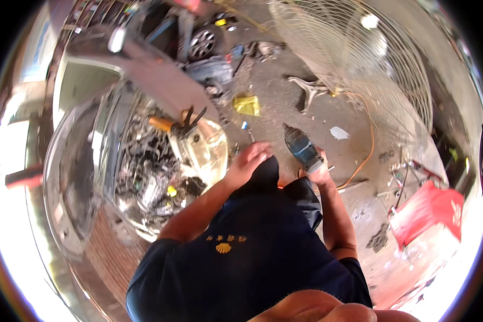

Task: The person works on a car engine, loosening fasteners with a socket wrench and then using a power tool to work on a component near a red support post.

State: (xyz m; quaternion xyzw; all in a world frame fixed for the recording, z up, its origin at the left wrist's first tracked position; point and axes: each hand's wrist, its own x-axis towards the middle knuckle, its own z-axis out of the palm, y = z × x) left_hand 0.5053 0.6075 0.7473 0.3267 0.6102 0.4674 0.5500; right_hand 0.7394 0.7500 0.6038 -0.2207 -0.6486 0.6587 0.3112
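Observation:
My right hand (321,170) is wrapped round the rear grip of a dark blue-grey cordless power tool (301,147). It looks like an impact wrench, its nose pointing away from me above the floor. My left hand (248,162) is raised over my lap, its fingers stretched loosely to the right. No held thing shows in it, though motion blurs the fingers. Just beyond the fingertips is a thin rod with a blue end (246,126); whether it touches the hand I cannot tell. A car's headlight (212,140) and open engine bay (150,172) lie left of that hand.
An orange-handled tool (161,124) rests by the headlight. On the floor are a yellow packet (247,105) and a metal suspension arm (307,92). A large wire-guarded fan (354,51) stands far right, an orange hose (371,142) below it. A red cloth (429,212) is at right.

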